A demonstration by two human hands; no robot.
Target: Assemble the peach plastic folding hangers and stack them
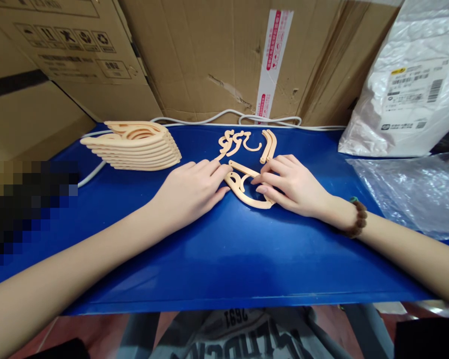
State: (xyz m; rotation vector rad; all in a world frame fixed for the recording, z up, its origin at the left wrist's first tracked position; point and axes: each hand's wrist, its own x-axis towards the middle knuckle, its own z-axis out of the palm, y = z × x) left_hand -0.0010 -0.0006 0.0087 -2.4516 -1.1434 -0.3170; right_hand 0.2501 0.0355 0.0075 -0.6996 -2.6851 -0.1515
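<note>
A beige curved plastic piece (pixel 249 199) lies on the blue table between my hands, with a straight bar (pixel 243 168) at its upper side. My left hand (pixel 194 187) is closed at the curved piece's left end, thumb and fingers close together. At its right end, my right hand (pixel 294 184) has fingers bent around the piece and the bar's end. Just beyond my hands lie small beige hooks (pixel 251 143) and curved strips (pixel 269 145). The fingertips partly hide the joints.
A stack of beige hanger-like pieces (pixel 134 147) stands at the back left. Cardboard boxes (pixel 209 60) and a white cable (pixel 217 117) line the rear. A white package (pixel 404 99) and clear plastic bag (pixel 415 189) are at right. The blue table's (pixel 247 264) front edge faces me.
</note>
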